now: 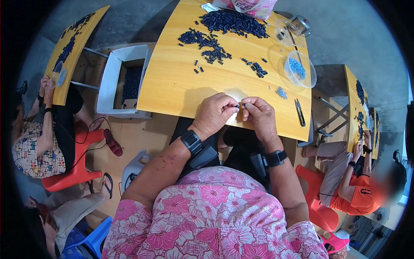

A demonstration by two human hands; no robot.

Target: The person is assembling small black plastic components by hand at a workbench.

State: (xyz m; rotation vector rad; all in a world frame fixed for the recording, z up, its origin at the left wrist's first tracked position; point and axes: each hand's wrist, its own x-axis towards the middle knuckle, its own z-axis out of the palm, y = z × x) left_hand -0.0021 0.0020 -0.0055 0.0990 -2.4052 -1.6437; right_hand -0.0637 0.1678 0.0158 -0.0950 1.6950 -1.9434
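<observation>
Both my hands meet just over the near edge of the wooden table (168, 82), fingertips pinched and almost touching. My left hand (214, 113) is closed on a small black piece (237, 106). In my right hand (260, 115), thumb and forefinger pinch another small dark piece (243, 104); its exact shape is mostly hidden. Beyond my hands lie loose short black cylinders (258, 70). To the right are a little heap of pale blue bits (281, 93) and dark-handled thread snips (299, 113).
A large heap of black cylinders (235, 23) covers the far table, before a pink bag (252, 6). Clear plastic bowls stand far right, one with blue bits (296, 69). A white box (110, 82) sits left. Co-workers sit at tables on both sides, on red stools (82, 159).
</observation>
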